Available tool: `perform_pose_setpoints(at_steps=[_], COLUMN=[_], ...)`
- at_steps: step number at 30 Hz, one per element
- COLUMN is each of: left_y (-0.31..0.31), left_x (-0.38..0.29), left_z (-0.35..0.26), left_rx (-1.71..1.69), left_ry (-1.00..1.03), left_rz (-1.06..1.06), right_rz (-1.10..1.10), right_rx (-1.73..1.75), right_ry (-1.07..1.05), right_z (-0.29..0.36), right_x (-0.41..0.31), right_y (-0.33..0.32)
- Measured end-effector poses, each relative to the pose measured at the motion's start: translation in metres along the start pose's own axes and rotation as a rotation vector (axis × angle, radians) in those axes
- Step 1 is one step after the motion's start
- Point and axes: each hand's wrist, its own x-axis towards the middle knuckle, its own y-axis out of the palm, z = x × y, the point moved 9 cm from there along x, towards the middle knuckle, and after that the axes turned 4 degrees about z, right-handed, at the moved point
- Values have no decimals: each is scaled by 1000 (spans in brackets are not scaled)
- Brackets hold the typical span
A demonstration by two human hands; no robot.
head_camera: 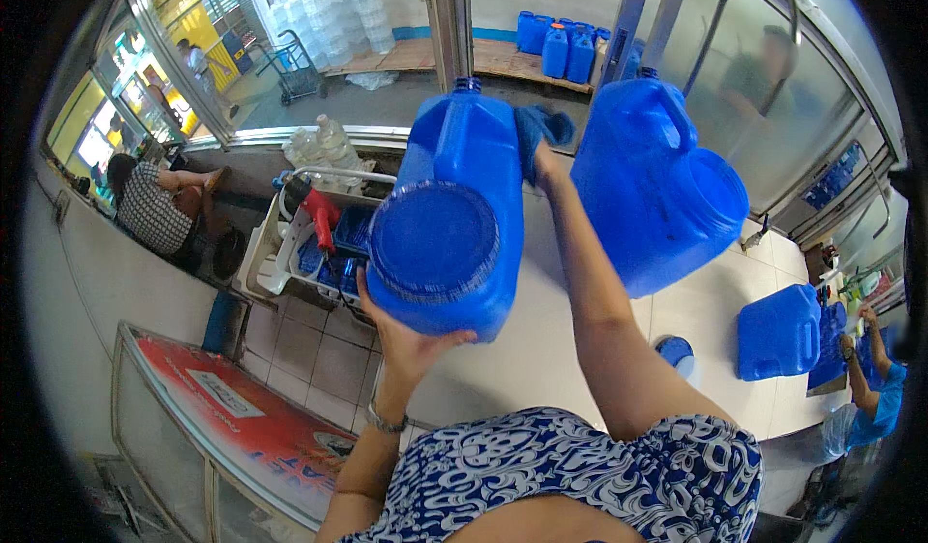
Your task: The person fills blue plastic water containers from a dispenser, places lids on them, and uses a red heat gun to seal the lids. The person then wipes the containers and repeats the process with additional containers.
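Note:
Right in front of me is a large blue plastic water jug [507,267] with a wide round screw cap [435,242] facing me and a small dark neck cap at its far end. My left hand [413,336] supports its lower near corner, thumb and fingers spread around it. A blue cloth [535,126] is in my right hand [545,162], pressed against the jug's right side near the top. Just to the right stands a second blue jug [638,180], its wide mouth uncapped.
A white basket [290,253] at left holds a red heat gun [321,213] and blue packets. On the tiled counter [602,354] lie a round blue cap [676,354] and a blue container [776,333]. One person [870,405] works at right; another [156,202] sits at left.

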Motion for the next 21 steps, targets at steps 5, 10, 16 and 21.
perform_pose_setpoints(at_steps=[5, 10, 16, 21], left_y=[-1, 3, 7, 26], left_x=[-8, -13, -38, -57], left_z=[15, 46, 80, 102], left_rx=[179, 49, -214, -528], left_ry=[51, -51, -321, -628], left_rz=[14, 34, 113, 202], right_rz=[651, 537, -196, -196], right_rx=[-490, -296, -622, -1004], right_ry=[-585, -363, -15, 289], right_z=[73, -4, -174, -227], right_x=[60, 102, 53, -93], right_y=[48, 40, -67, -86])
